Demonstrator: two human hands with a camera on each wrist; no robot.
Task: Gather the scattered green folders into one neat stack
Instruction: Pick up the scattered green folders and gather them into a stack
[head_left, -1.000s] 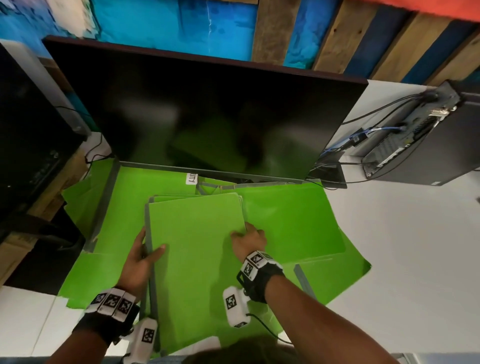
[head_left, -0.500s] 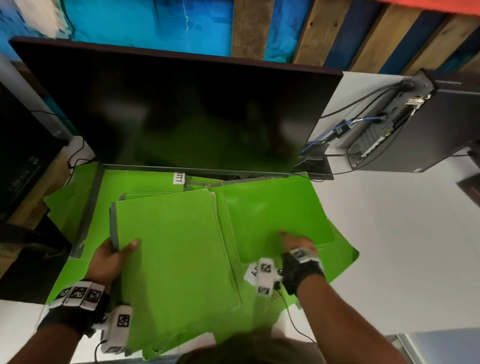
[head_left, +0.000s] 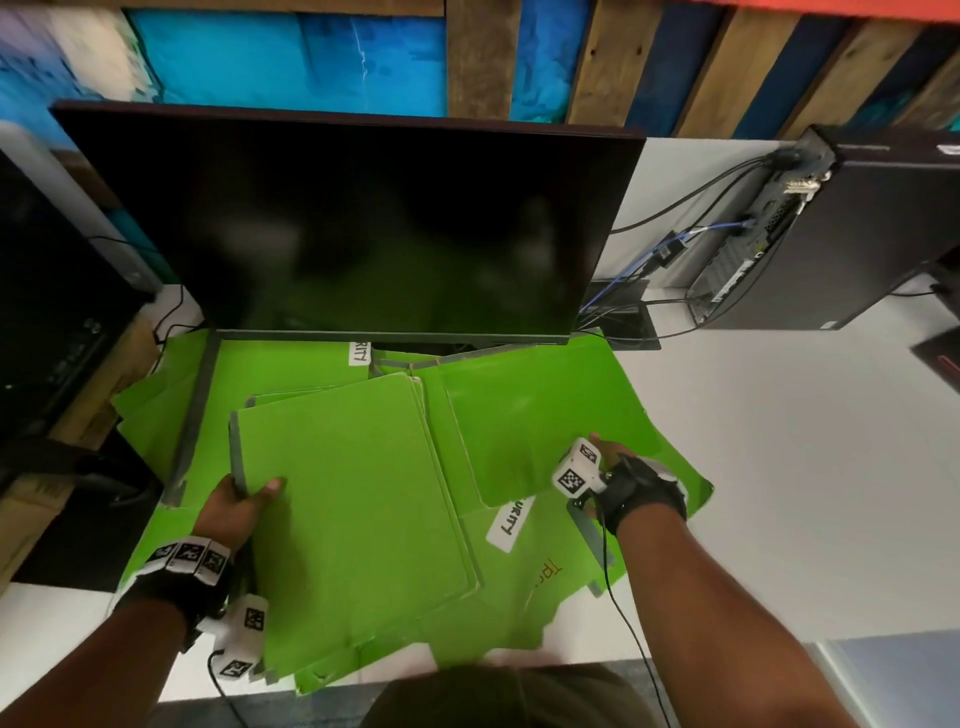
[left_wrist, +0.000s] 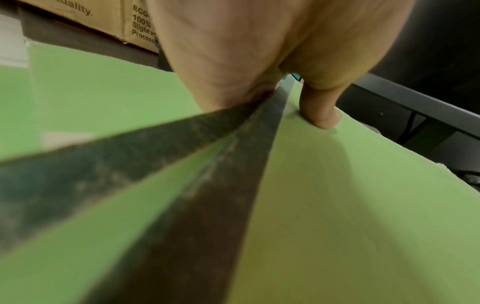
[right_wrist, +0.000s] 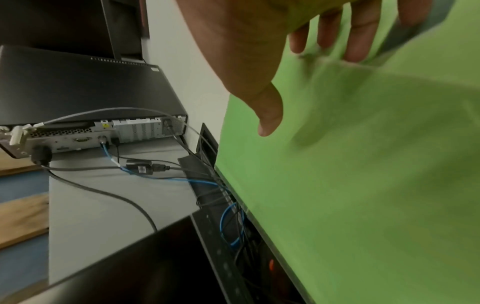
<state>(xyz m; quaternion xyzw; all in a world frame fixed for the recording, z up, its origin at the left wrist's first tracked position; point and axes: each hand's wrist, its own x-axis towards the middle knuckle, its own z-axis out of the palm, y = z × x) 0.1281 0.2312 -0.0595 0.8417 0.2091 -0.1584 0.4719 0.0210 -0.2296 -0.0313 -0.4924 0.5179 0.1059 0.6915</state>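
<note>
Green folders (head_left: 395, 525) all lie on the white table (head_left: 779, 493) in front of the dark monitor (head_left: 353, 223), about half gathered by my read.

Done so far: a partial stack (head_left: 353, 499) sits left of centre, several folders deep, grey spines on the left. Edges are fanned at the top and along the right side, so not squared yet.

Left hand (head_left: 236, 506) grip: clamped on the stack's spine edge, thumb on the top cover, fingers underneath. Left wrist view confirms it: thumb (left_wrist: 320, 111) pressed on the cover, two dark spines (left_wrist: 197, 174) splaying out below the palm.

Right hand (head_left: 610, 460) is at the right edge of a loose folder (head_left: 540, 431) lying just right of the stack. Right wrist view shows the fingers (right_wrist: 358, 41) reaching under its cover, thumb (right_wrist: 265, 115) above it and not pressed down. Grip reads as apart, not closed on it yet. The frame is blurred there, so low confidence.

Left to do, judging from the spread:
- loose folder on the right
- labelled folder (head_left: 540, 551) under it, white tag (head_left: 511, 525) showing
- large green sheets spread underneath, back left (head_left: 280, 374) and far right (head_left: 680, 467); can't count them, they overlap
- then square all the edges

Cables (head_left: 675, 218) and a black computer case (head_left: 852, 234) sit well apart on the right, clear of the work.
</note>
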